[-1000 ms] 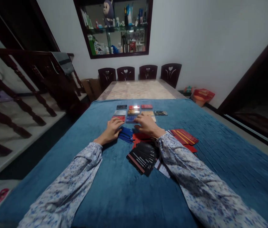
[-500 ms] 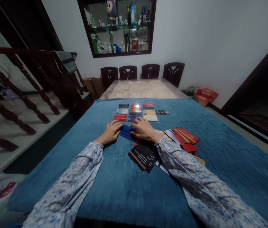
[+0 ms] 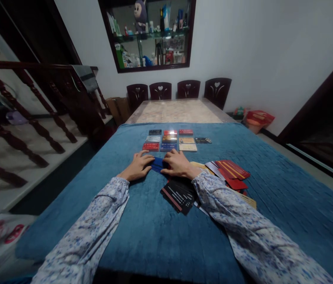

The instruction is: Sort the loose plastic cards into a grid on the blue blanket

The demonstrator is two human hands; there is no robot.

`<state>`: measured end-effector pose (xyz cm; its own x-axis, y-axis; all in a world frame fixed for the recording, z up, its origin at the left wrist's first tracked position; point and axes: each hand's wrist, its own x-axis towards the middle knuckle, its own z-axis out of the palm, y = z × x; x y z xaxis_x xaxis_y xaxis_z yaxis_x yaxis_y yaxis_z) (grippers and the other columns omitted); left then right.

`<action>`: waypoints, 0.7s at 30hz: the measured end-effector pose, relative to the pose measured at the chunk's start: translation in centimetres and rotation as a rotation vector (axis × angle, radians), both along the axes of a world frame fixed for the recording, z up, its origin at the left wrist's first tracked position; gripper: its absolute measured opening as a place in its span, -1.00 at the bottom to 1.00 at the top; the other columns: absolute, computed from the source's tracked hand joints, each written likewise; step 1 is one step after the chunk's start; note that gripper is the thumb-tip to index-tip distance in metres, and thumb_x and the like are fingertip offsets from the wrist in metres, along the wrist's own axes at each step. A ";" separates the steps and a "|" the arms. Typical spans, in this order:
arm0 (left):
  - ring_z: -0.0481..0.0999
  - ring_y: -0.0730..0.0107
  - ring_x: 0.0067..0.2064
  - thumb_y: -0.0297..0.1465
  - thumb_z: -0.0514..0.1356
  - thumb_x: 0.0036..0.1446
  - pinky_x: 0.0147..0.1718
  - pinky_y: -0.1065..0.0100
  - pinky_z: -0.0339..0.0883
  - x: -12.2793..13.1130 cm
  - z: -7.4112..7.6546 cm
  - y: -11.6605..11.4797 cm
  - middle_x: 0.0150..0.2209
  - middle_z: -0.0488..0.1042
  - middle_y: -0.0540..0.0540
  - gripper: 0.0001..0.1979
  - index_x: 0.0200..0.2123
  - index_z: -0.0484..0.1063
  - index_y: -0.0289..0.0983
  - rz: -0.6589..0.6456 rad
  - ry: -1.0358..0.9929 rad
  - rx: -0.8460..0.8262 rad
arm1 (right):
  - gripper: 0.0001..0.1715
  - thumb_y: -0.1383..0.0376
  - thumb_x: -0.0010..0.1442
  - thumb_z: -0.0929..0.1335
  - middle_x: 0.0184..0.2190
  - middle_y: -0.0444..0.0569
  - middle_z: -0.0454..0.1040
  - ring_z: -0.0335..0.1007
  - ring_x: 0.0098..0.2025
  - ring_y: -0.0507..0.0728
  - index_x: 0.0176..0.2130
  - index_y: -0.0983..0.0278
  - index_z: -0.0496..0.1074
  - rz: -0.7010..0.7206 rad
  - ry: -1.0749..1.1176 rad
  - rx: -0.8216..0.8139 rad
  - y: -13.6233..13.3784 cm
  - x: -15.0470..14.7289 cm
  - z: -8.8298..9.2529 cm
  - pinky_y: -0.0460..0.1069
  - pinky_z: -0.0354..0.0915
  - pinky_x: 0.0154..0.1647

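Several blue cards (image 3: 157,165) lie on the cloth between my two hands, partly covered by the fingers. My left hand (image 3: 138,165) grips their left edge, fingers bent and thumb on the near side. At their right edge, my right hand (image 3: 177,163) closes on the same cards with fingers curled. Just beyond my fingertips sit cards in rows, among them a red card (image 3: 151,146), a dark blue card (image 3: 168,147) and a cream card (image 3: 188,147). Fanned black cards (image 3: 178,195) lie below my right wrist, and red cards (image 3: 233,169) rest right of it.
A blue cloth (image 3: 136,236) covers the near part of the table, whose marble top (image 3: 181,110) shows at the far end. Dark chairs (image 3: 188,88) stand behind it. At left is a wooden railing (image 3: 36,138); a white plastic bag (image 3: 0,244) sits at lower left.
The fingers have shifted slightly around the blue cards, which look more squared together. My right thumb now shows at their near side. The whole view has moved a little.
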<state>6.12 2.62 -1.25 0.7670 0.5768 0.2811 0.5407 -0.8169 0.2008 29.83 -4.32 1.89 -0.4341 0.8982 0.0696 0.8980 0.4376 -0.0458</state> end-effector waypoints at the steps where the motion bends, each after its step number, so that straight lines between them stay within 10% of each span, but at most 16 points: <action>1: 0.19 -0.12 0.34 -0.40 0.16 0.25 0.27 -0.23 0.06 0.0 0.1 -0.1 0.15 0.52 -0.22 -0.61 0.14 0.50 -0.21 0.001 0.002 0.004 | -0.43 -0.07 0.31 0.37 0.13 0.16 0.48 0.23 0.15 0.34 0.06 0.29 0.56 0.002 0.004 -0.001 0.1 0.0 -0.1 0.16 0.21 0.03; 21: 0.40 0.02 0.18 -0.39 0.28 0.22 0.24 -0.16 0.21 -0.7 0.6 -0.2 -0.08 0.65 -0.16 -0.82 -0.14 0.65 -0.18 -0.088 -0.120 0.009 | -0.64 0.06 0.32 0.37 -0.21 0.08 0.61 0.31 -0.06 0.22 -0.17 0.26 0.65 0.168 0.015 0.096 0.6 0.6 -0.1 0.06 0.09 -0.11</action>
<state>5.39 2.46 -0.61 0.7750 0.5060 0.3787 0.4397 -0.8621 0.2520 30.42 -3.76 1.78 -0.5756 0.8021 0.1590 0.8116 0.5842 -0.0091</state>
